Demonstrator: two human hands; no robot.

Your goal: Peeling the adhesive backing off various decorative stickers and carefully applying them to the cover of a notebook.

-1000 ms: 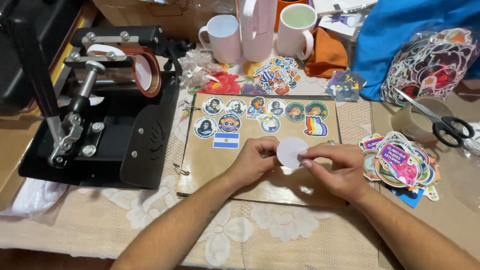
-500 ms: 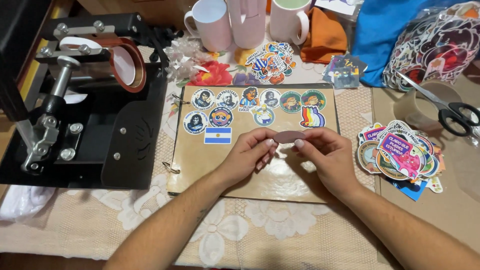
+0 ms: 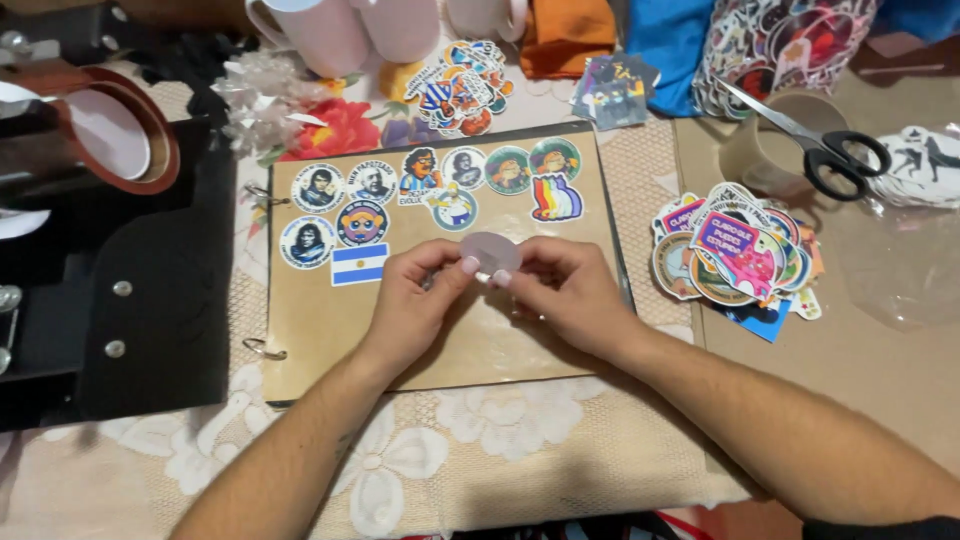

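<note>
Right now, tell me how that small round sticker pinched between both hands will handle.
The round sticker looks thin and flat, so probably light and floppy. Both the left hand and right hand pinch its edges, suggesting it bends or creases easily. Flat, it is unlikely to roll.

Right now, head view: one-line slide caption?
Both hands pinch a round sticker above a brown sticker album.

I am seeing round stickers (image 3: 420,185) lying in two rows on the brown board (image 3: 440,330), a blue-and-white flag sticker (image 3: 359,264) below them, and a multicoloured sticker pile (image 3: 735,255) sitting right of the board. My hands (image 3: 480,270) are pinching a pale round sticker (image 3: 489,252).
</note>
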